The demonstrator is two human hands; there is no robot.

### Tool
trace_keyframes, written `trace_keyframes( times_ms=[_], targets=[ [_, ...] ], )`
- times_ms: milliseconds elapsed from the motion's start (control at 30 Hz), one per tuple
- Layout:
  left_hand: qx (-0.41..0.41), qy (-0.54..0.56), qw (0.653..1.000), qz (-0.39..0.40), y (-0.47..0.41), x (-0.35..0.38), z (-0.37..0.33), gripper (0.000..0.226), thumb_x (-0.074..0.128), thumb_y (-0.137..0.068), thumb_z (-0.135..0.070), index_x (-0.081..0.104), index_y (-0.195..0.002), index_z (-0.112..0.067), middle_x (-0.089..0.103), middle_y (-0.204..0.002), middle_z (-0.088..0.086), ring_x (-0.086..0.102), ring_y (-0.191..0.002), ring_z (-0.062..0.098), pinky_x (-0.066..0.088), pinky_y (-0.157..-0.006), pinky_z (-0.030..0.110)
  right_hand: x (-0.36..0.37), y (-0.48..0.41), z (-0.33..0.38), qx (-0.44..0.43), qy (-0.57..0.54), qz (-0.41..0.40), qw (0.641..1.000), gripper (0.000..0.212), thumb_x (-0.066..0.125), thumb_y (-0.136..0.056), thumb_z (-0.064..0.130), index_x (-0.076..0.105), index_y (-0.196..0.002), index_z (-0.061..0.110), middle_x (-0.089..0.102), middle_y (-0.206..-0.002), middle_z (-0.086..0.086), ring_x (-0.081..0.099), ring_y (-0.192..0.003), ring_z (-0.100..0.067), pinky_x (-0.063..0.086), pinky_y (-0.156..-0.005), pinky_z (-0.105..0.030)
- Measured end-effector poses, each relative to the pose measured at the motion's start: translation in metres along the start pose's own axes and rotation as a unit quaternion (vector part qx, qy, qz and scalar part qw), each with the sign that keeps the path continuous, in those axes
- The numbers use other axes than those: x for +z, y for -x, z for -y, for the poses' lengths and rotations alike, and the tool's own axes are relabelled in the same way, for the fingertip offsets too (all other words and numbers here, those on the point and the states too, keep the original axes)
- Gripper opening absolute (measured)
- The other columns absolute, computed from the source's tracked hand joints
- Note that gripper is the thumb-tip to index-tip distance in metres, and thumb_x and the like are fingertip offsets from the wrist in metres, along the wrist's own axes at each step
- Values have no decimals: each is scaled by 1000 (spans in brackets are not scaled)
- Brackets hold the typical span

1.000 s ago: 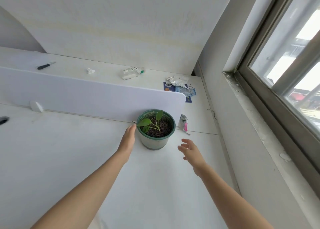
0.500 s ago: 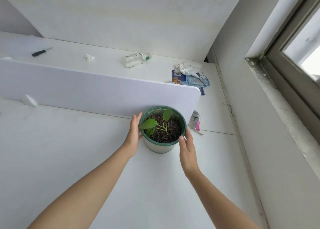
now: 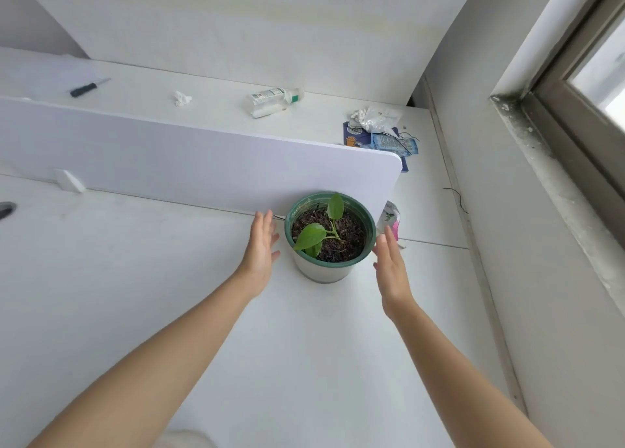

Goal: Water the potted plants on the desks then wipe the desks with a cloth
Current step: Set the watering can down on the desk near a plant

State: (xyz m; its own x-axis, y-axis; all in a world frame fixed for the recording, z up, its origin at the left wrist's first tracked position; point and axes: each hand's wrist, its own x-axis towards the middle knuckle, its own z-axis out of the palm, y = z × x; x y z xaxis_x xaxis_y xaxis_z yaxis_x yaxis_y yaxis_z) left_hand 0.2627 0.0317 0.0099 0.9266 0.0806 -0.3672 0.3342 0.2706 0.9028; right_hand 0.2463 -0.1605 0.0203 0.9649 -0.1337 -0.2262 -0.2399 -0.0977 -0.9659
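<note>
— Where is the potted plant [image 3: 329, 236] sitting?

— On the near desk [image 3: 169, 295], right against the white divider [image 3: 189, 163], towards the window side. Dark soil and a small green sprig are filling the green-rimmed pot.

— Are the hands gripping it?

— No. The left hand [image 3: 260, 251] and the right hand [image 3: 389, 261] are hovering flat and open on either side, just beside the pot, fingers spread, clamping nothing.

— Is anything getting done?

— Hard to judge. No watering can or cloth is showing, so I'd guess wiping is waiting. On the far desk, a bottle [image 3: 272, 101] is lying on its side near some wrappers [image 3: 382, 131].
</note>
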Motion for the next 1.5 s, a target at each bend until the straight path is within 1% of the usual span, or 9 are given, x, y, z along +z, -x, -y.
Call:
trace_keyframes(
  times_ms=[100, 300, 400, 467, 633, 833, 1000, 1300, 1500],
  targets=[
    [-18, -45, 998, 33, -10, 6, -14, 63, 1, -93, -54, 6, -148, -25, 9, -158, -2, 13, -144, 16, 14, -113, 41, 11, 8, -3, 0, 2, -19, 1000, 45, 39, -97, 25, 35, -140, 11, 42, -141, 0, 37, -131, -12, 27, -108, -25],
    [-1, -93, 993, 72, -1, 23, -9, 45, 6, -96, -51, 13, -138, -38, 17, -133, -33, 29, -122, -2, 25, -100, 25, 19, -3, -5, 5, 13, -11, 1000, 52, 40, -95, 30, 28, -143, 14, 39, -147, 0, 35, -135, -14, 26, -113, -30],
    [-25, -106, 990, 88, 2, 18, 3, 99, 24, -64, -86, 3, -147, -37, 6, -156, -18, 13, -142, 4, 15, -115, 36, 9, -14, 7, 15, 27, 4, 1000, 53, 38, -97, 30, 26, -144, 11, 32, -151, 0, 29, -138, -14, 21, -106, -21],
    [-27, -119, 989, 82, 3, 15, 8, 109, 25, -55, -91, -2, -147, -38, 1, -158, -15, 4, -144, 4, 6, -119, 43, 4, -18, 11, 15, 55, 13, 998, 54, 37, -97, 31, 24, -145, 11, 29, -152, 0, 26, -139, -13, 20, -106, -21],
    [-9, -171, 985, 34, 18, 15, -16, 60, 18, -95, -53, 15, -148, -24, 14, -157, -7, 13, -144, 11, 10, -116, 35, 1, -4, 17, -2, 136, -15, 991, 54, 37, -96, 37, 26, -144, 15, 23, -153, -6, 20, -141, -18, 17, -114, -33],
    [3, -231, 971, -54, 73, -17, -45, 44, 35, -95, -41, 44, -131, -16, 50, -131, 9, 48, -116, 21, 34, -103, 37, 17, 84, 8, -62, 132, -26, 989, 44, 40, -96, 25, 36, -139, 15, 35, -142, -6, 33, -133, -18, 27, -112, -32],
    [69, -205, 974, -65, 155, -52, -58, 17, 43, -93, -29, 57, -92, -19, 65, -96, 5, 61, -79, 16, 42, -77, 28, 32, 155, -4, -46, 134, 20, 990, 36, 41, -95, 23, 48, -129, 11, 41, -136, -6, 41, -127, -18, 32, -109, -34],
    [215, -106, 923, -300, 305, -123, -2, 16, 47, -93, -14, 62, -92, -13, 66, -88, 3, 60, -85, 16, 43, -72, 8, 52, 271, -40, -52, 164, 134, 976, 17, 43, -95, 25, 58, -102, 23, 53, -108, 7, 49, -106, -8, 35, -92, -19],
    [212, -65, 842, -491, 324, -168, 53, 48, 47, -89, -11, 34, -134, -1, 38, -133, 21, 41, -118, 27, 36, -96, 38, 75, 300, -62, -44, 199, 186, 961, 14, 42, -95, 29, 54, -97, 24, 59, -101, 5, 53, -98, -10, 39, -83, -20]
  ],
)
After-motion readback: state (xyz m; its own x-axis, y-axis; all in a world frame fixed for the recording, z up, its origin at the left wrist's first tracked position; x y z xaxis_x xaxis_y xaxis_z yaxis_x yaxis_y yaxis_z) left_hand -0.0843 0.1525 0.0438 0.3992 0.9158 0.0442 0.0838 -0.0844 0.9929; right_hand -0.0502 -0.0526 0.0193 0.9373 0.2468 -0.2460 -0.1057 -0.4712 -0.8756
